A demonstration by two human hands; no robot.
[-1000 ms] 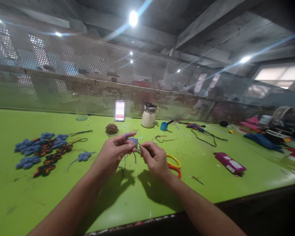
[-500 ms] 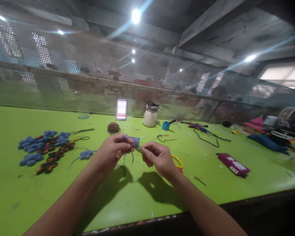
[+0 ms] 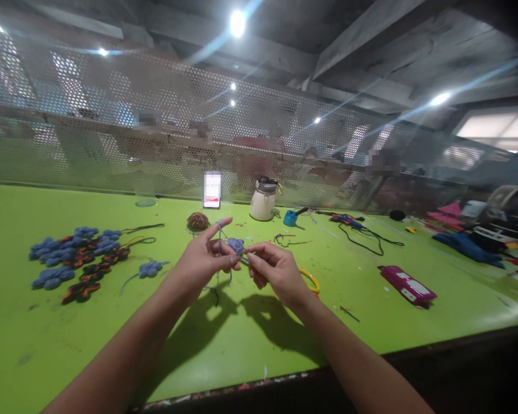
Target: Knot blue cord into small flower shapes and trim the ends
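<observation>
Between my hands is a small blue crochet piece (image 3: pixel 235 246), held above the green table. My left hand (image 3: pixel 205 253) pinches its lower edge between thumb and a finger, with the index finger stretched out and blue yarn (image 3: pixel 219 238) looped over it. My right hand (image 3: pixel 274 265) grips a thin crochet hook (image 3: pixel 244 260), whose tip reaches the piece; much of the hook is hidden by the fingers. Loose yarn ends dangle below. Left of my hands lie a single blue crochet flower (image 3: pixel 150 268) and a pile of blue and dark orange crochet flowers (image 3: pixel 54 251).
Behind my hands stand a yarn ball (image 3: pixel 197 221), a lit phone (image 3: pixel 212 190), a cream jug (image 3: pixel 262 201) and a small blue pot (image 3: pixel 290 218). To the right lie yellow-handled scissors (image 3: pixel 311 280), a glue gun (image 3: pixel 346 221) with its cord and a magenta box (image 3: pixel 408 286). A perforated screen (image 3: pixel 176 138) edges the table.
My left index finger has straightened up and outward, stretching the yarn. The crochet piece has turned slightly and shows more of itself. My right hand stays on the hook.
</observation>
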